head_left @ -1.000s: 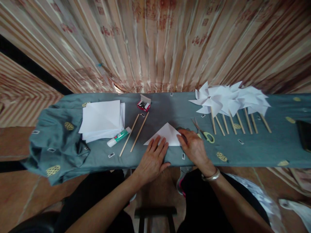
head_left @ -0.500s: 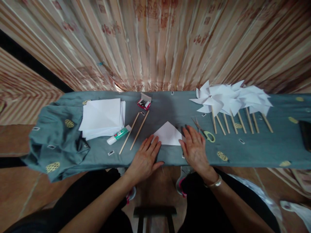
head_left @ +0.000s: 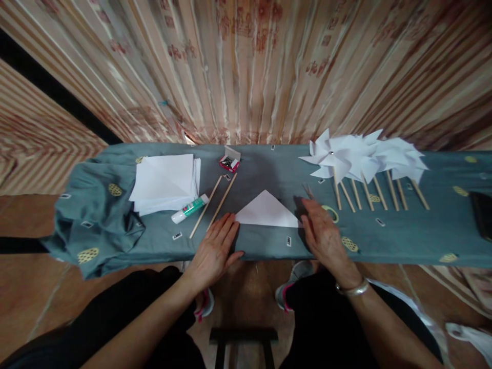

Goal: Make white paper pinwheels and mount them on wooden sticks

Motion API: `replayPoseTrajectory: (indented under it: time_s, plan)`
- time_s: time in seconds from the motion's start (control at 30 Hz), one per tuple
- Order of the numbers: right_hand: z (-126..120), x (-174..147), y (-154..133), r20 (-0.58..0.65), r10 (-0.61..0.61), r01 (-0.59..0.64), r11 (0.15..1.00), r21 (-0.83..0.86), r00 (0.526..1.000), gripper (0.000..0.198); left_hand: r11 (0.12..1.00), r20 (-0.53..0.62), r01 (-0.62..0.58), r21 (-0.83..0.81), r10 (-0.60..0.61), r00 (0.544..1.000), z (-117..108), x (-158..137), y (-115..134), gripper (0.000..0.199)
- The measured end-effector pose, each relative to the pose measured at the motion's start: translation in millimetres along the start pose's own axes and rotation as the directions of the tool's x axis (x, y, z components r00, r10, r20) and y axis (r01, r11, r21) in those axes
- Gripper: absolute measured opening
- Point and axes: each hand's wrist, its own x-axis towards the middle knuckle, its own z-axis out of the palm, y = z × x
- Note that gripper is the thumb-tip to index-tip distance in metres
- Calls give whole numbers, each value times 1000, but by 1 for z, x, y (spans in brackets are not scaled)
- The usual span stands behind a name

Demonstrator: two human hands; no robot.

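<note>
A sheet of white paper (head_left: 267,211), folded into a triangle, lies on the cloth-covered table with its peak pointing away from me. My left hand (head_left: 216,246) rests flat at the triangle's left corner, its fingers stretched out. At the right corner is my right hand (head_left: 325,230), fingers extended and a little bent, the fingertips at or just beside the paper's edge. Scissors (head_left: 329,212) with light green handles lie partly hidden behind my right hand. Two wooden sticks (head_left: 222,201) lie just beyond my left hand.
A stack of white paper (head_left: 165,182) lies at the left, a glue tube (head_left: 190,208) at its near corner. An opened small red box (head_left: 229,160) stands at the back. Several white paper pinwheels (head_left: 361,156) on sticks lie at the right. A dark object (head_left: 481,212) sits at the right edge.
My hands have moved apart along the folded edge, left hand to the left and right hand to the right. More of the paper triangle shows between them.
</note>
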Motion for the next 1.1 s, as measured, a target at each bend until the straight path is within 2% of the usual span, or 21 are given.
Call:
replayPoseTrajectory:
  time_s: [0.17, 0.33, 0.4, 0.47, 0.57, 0.63, 0.8, 0.93, 1.1]
  plan:
    - [10, 12, -11, 48, 28, -33, 994, 106, 998, 47, 998, -53, 27, -64, -30, 998, 0, 9, 2, 69]
    - [6, 12, -22, 90, 176, -193, 951, 242, 980, 46, 990, -151, 26, -135, -47, 987, -1, 22, 2, 73]
    - [-2, 12, -26, 75, 228, -239, 939, 247, 971, 43, 990, -210, 4, -142, -34, 977, -5, 29, 6, 76]
    - [-13, 12, -28, -2, 242, -235, 945, 228, 970, 42, 992, -273, -28, -119, -5, 962, -11, 37, 13, 79]
    - [-29, 15, -28, -159, 174, -152, 978, 146, 972, 41, 994, -328, -101, -33, 84, 941, -21, 48, 27, 78]
    - [-34, 17, -31, -193, 85, -69, 993, 91, 978, 40, 989, -324, -144, 20, 142, 935, -23, 52, 37, 72]
    - [-21, 7, -53, -45, -124, 129, 981, 143, 991, 39, 971, -223, -214, 107, 233, 947, -15, 57, 49, 52]
    - [-9, -5, -65, 1, -154, 151, 967, 205, 988, 42, 975, -148, -187, 120, 204, 968, -10, 57, 45, 43]
    - [-9, -12, -66, 138, -214, 166, 942, 291, 967, 41, 985, -160, -155, 72, 165, 973, -7, 59, 34, 30]
